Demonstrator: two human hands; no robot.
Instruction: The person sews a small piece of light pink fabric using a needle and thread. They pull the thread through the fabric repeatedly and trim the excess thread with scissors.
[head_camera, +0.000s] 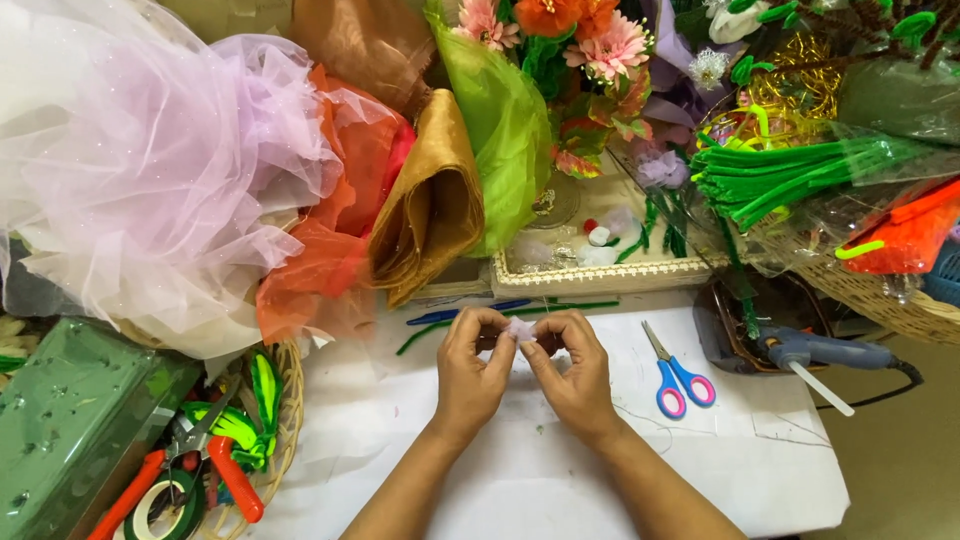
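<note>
Forearms: both of ours came in from the bottom edge and met over the white paper-covered table (700, 460), so the work sat straight under our eyes.
Left hand (472, 368): our fingers were curled in, thumb and forefinger pinched on the left side of a small pale lilac scrap of sheer fabric (520, 328).
Right hand (572, 366): closed the same way, pinching the scrap's right side; we held it between both sets of fingertips, just above the table, probably so that something so small and limp could be shaped.
Scrap: it sat at the middle of the table, between our thumbs, mostly hidden by them.
Blue-and-pink-handled scissors (678, 372): we had them lying shut just right of our right hand, within easy reach.
Wicker basket (285, 440): at our left, it held orange-handled pliers (215, 470) and a roll of green floral tape (165, 500).
Green foam block (70, 420): it lay left of the basket.
Blue glue gun (815, 352): it rested at the table's right edge, nozzle away from our hands.
Green pipe cleaners (500, 312): they lay loose just beyond our fingers.
Cream tray (600, 272): it stood behind them, holding small bits.
Far edge: pale pink tulle (130, 170), orange netting (340, 200), gold satin (430, 200), lime organza (505, 140) and artificial flowers (590, 45) were heaped at the back, clear of the working space.
</note>
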